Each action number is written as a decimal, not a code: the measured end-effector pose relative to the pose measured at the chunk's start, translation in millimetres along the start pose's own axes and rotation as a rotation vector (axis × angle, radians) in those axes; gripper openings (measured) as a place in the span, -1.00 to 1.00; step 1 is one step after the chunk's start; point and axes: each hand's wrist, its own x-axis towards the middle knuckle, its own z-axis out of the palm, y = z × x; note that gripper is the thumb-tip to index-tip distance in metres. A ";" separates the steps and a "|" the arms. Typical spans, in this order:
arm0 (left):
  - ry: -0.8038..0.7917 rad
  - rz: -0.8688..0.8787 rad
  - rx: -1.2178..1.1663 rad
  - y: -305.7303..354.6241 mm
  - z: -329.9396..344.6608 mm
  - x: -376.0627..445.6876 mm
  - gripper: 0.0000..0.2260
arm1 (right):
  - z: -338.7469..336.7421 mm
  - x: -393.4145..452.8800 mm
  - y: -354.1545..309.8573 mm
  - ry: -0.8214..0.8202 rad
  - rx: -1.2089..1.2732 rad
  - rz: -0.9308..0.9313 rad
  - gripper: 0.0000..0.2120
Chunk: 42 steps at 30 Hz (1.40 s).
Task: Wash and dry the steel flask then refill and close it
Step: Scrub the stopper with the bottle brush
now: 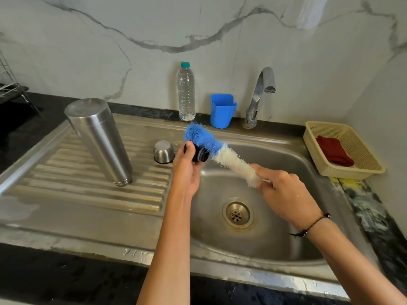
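Scrubbing the stopper at frame centre.
My left hand [187, 170] pinches the black stopper [199, 153]; my right hand [284, 190] grips the brush [217, 150]. Wet, the stopper could slip into the sink [286, 234].

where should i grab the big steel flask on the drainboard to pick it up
Take the tall steel flask round its smooth cylindrical body, about mid-height, coming from its right, sink-facing side. It stands mouth-down on the ribbed steel drainboard, base up, so the threaded neck at the bottom is a poor grip.
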 end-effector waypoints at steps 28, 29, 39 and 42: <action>0.095 0.097 0.209 11.3 -5.9 13.8 -0.79 | -1.2 3.5 2.5 0.043 -0.062 0.035 -0.54; 0.092 0.105 0.215 12.1 -5.7 13.9 -0.78 | -2.8 3.7 3.0 0.042 -0.070 0.048 -0.53; 0.098 0.091 0.183 12.5 -6.0 12.9 -0.76 | -2.5 -1.2 6.8 0.052 -0.017 0.032 -0.57; 0.080 0.077 0.102 13.1 -3.5 9.4 -0.79 | -3.4 -6.6 5.0 0.036 0.000 -0.003 -0.57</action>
